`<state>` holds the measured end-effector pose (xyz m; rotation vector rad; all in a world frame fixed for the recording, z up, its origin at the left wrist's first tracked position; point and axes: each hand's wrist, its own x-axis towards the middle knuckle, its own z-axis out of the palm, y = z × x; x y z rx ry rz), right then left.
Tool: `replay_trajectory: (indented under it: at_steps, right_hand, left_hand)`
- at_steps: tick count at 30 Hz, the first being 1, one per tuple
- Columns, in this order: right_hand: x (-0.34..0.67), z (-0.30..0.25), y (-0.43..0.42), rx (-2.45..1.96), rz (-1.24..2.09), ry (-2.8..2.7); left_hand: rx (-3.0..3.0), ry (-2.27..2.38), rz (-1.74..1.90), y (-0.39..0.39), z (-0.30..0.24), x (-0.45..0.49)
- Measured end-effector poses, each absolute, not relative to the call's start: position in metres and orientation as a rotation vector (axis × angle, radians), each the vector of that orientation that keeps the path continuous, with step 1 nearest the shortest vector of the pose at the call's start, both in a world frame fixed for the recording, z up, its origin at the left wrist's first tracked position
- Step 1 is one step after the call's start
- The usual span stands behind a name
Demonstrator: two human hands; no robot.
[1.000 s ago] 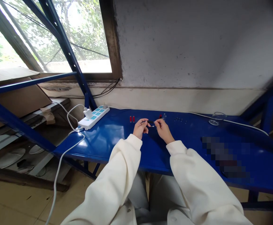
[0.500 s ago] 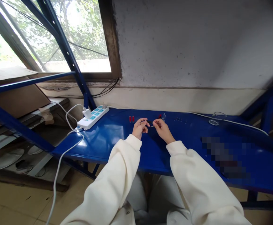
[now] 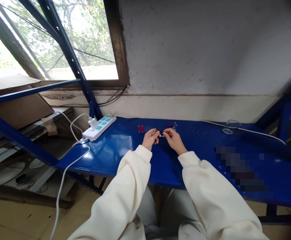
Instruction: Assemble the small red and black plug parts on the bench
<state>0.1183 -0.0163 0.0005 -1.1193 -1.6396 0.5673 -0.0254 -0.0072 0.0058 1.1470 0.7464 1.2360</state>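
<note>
Above the blue table, my left hand [image 3: 150, 139] and my right hand [image 3: 172, 139] are close together, fingers pinched on a small dark stick-like piece [image 3: 160, 130] that spans the space between them. A thin light-coloured bit shows just under it, too small to name. Behind my left hand two small red-and-clear tubes [image 3: 140, 128] stand side by side. Behind my right hand are a red piece [image 3: 171, 125] and some clear tubes [image 3: 175, 125]. Several tiny clear parts [image 3: 192, 128] sit in a row farther right.
A white power strip [image 3: 99, 127] with a plug and white cable lies at the left of the blue table [image 3: 110, 153]. Toward the back right is a clear round dish [image 3: 227, 131]. A blurred-out patch covers the table's right side. Blue shelf posts [image 3: 85, 83] rise at left.
The dark piece between my fingers now shows more clearly and is tilted, its left end higher. Both hands stay nearly in place; the view has shifted slightly.
</note>
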Motion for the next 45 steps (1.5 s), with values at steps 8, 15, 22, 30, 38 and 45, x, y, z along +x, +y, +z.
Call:
replay_trajectory:
  at_steps: [8,15,22,30,38,45]
  right_hand:
    - [0.12,0.001,-0.016,-1.121,0.562,-1.657]
    - [0.12,-0.001,-0.015,-1.101,0.531,-1.689]
    - [0.121,-0.006,-0.013,-1.245,0.393,-1.841]
    - [0.12,0.0,-0.017,-1.178,0.306,-1.772]
    - [0.117,0.002,-0.019,-1.138,0.431,-1.698]
    - [0.115,-0.005,-0.017,-1.13,0.602,-1.741]
  left_hand:
    - [1.206,0.762,1.24,-0.008,0.004,-0.026]
    - [1.196,0.826,1.306,-0.01,0.009,-0.026]
    - [1.138,0.893,1.401,-0.007,0.009,-0.025]
    - [1.088,0.996,1.435,-0.004,0.005,-0.03]
    - [1.309,0.884,1.125,-0.006,0.002,-0.024]
    - [1.191,0.846,1.172,-0.007,0.003,-0.026]
